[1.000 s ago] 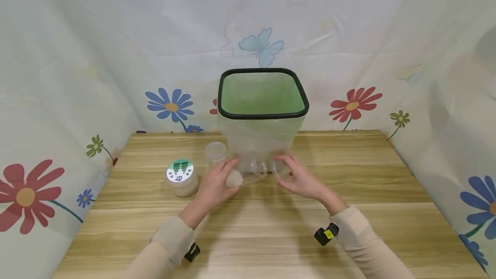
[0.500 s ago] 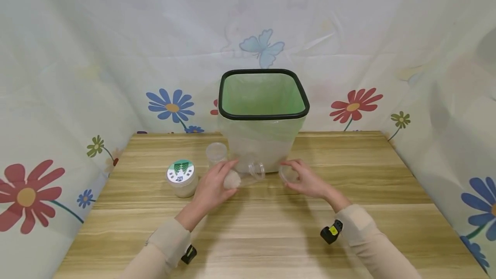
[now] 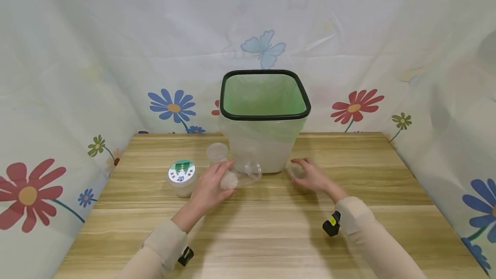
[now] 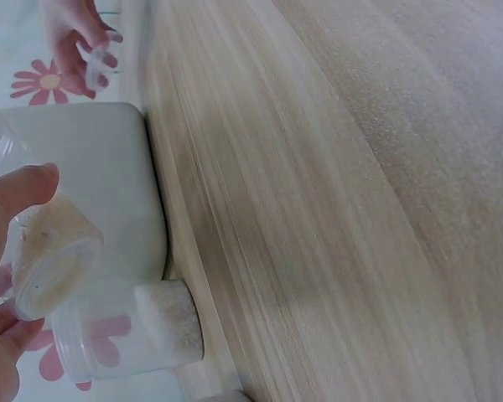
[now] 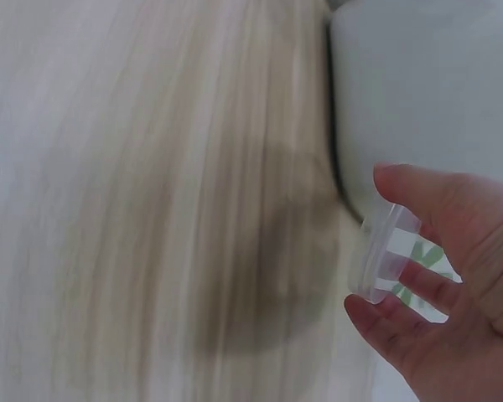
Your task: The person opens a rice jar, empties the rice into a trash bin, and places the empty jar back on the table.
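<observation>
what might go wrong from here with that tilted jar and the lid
The tilted jar seems open and is held outside the bin, so its pale contents might spill onto the table. The left hand, close to the upright clear jar, might bump it. The right hand holds the clear lid by its edge, so it might slip.
</observation>
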The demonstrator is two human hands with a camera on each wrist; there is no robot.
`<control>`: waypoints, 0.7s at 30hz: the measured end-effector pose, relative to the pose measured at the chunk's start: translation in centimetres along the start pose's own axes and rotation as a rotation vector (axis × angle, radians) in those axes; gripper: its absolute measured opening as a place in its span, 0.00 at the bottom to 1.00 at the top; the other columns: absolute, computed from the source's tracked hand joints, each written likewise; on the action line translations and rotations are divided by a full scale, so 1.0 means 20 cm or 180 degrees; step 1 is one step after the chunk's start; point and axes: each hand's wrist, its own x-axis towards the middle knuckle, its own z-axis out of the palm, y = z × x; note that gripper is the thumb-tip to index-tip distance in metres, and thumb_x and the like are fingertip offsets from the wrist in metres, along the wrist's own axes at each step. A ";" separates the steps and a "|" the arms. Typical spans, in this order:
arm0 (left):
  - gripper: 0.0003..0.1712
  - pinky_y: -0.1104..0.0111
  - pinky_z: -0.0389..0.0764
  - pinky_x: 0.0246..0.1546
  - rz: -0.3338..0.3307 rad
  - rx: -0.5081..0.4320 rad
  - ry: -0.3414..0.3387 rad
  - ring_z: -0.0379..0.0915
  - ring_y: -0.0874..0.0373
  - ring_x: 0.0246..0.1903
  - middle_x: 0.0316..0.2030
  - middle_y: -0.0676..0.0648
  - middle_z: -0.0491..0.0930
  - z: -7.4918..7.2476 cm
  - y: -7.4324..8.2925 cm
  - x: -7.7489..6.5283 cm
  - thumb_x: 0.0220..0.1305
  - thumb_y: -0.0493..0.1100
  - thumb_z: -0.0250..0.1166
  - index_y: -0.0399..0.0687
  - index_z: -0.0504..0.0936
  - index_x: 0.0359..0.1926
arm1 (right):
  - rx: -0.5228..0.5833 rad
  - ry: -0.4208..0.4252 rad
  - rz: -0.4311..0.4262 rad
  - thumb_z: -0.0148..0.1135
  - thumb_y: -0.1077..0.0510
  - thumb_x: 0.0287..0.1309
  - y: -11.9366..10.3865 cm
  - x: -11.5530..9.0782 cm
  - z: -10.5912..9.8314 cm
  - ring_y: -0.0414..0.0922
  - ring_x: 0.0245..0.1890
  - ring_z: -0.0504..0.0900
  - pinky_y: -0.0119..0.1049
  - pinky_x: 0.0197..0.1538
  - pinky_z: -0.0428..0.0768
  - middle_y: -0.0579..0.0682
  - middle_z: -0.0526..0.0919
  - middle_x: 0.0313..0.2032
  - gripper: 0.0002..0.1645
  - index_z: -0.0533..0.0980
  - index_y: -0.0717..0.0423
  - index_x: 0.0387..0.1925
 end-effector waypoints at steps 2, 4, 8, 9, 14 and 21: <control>0.49 0.57 0.78 0.45 0.0008 0.0025 0.0007 0.73 0.50 0.49 0.52 0.46 0.73 0.00 0.00 0.00 0.33 0.45 0.79 0.52 0.68 0.61 | -0.0071 0.0022 0.0073 0.67 0.61 0.48 0.03 0.01 0.01 0.61 0.47 0.72 0.56 0.49 0.73 0.69 0.70 0.49 0.35 0.66 0.66 0.58; 0.50 0.58 0.79 0.45 0.0019 0.0037 0.0006 0.73 0.51 0.49 0.52 0.46 0.73 0.00 0.00 0.00 0.33 0.46 0.79 0.53 0.67 0.61 | -0.0129 0.0049 0.0118 0.67 0.60 0.47 0.05 0.01 0.02 0.61 0.46 0.72 0.56 0.48 0.73 0.69 0.70 0.49 0.35 0.67 0.66 0.57; 0.50 0.58 0.78 0.46 0.0055 0.0067 0.0008 0.73 0.51 0.49 0.52 0.46 0.73 0.00 -0.01 0.00 0.33 0.46 0.79 0.52 0.67 0.62 | -0.0286 0.0143 0.0151 0.68 0.60 0.45 0.10 0.02 0.03 0.63 0.44 0.73 0.58 0.48 0.72 0.69 0.72 0.47 0.35 0.68 0.66 0.56; 0.50 0.58 0.78 0.46 0.0069 0.0075 0.0008 0.73 0.51 0.49 0.52 0.46 0.73 0.00 -0.01 0.00 0.34 0.46 0.79 0.52 0.67 0.62 | -0.0314 0.0166 0.0151 0.67 0.60 0.45 0.11 0.02 0.03 0.64 0.44 0.73 0.58 0.48 0.72 0.69 0.72 0.46 0.35 0.68 0.66 0.56; 0.50 0.59 0.78 0.47 0.0072 0.0104 -0.0038 0.72 0.51 0.49 0.52 0.46 0.73 0.00 -0.01 0.00 0.34 0.46 0.79 0.52 0.66 0.62 | -0.0345 0.0239 0.0150 0.67 0.60 0.44 0.15 0.03 0.04 0.66 0.44 0.72 0.60 0.48 0.71 0.71 0.71 0.46 0.35 0.68 0.67 0.56; 0.50 0.57 0.77 0.47 0.0080 0.0053 -0.0032 0.72 0.50 0.50 0.52 0.45 0.73 -0.01 -0.01 0.00 0.33 0.44 0.79 0.50 0.67 0.61 | -0.0421 0.0267 0.0155 0.67 0.60 0.44 0.17 0.06 0.05 0.70 0.47 0.70 0.62 0.50 0.68 0.73 0.70 0.49 0.36 0.68 0.67 0.56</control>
